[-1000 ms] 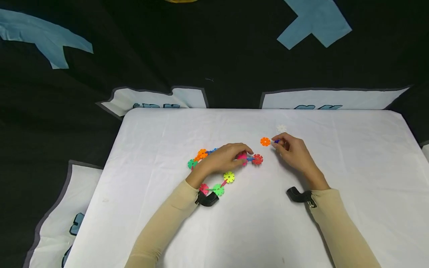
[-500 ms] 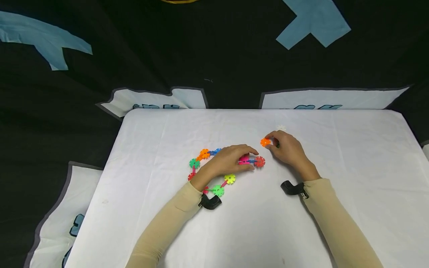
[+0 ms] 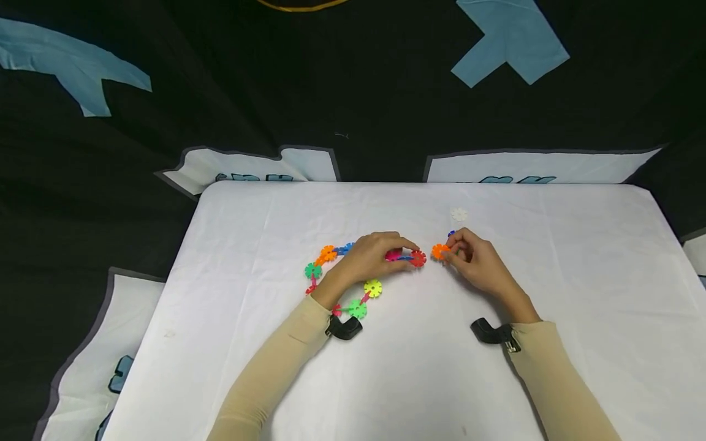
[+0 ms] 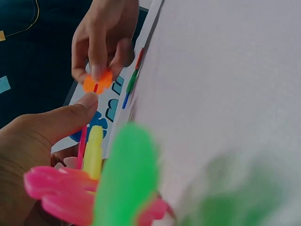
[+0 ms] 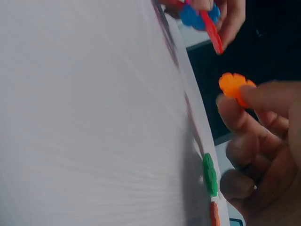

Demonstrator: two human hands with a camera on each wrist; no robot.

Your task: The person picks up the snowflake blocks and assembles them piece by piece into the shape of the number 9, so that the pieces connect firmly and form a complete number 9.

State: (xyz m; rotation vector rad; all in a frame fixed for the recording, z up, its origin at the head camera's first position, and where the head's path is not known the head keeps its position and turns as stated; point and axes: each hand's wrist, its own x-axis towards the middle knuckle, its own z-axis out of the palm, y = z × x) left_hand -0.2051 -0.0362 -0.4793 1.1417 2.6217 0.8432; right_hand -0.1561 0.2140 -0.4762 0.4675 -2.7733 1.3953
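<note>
My left hand [image 3: 375, 257] pinches the right part of a chain of interlocking snowflake discs. A red disc [image 3: 418, 258] at the chain's end sticks out past its fingertips, joined by a blue disc [image 5: 200, 17] to a pink disc [image 3: 393, 255]. My right hand [image 3: 477, 260] pinches a loose orange snowflake disc [image 3: 440, 252] between thumb and fingers. A small gap parts this orange disc from the red one. Yellow disc [image 3: 372, 288] and light green disc [image 3: 357, 309] belong to the chain's near side. My left hand and wrist hide part of the loop.
A white snowflake disc [image 3: 459, 214] lies on the white table [image 3: 579, 257] behind my right hand, with a dark blue disc [image 3: 451, 233] partly showing beside the fingers. The right wrist view has a green disc [image 5: 210, 174] on the table. Black cloth hangs behind.
My right hand has moved onto the orange disc, picked it up and brought it nearer to me, close to the red disc. The left hand keeps its hold on the chain, shifting slightly.
</note>
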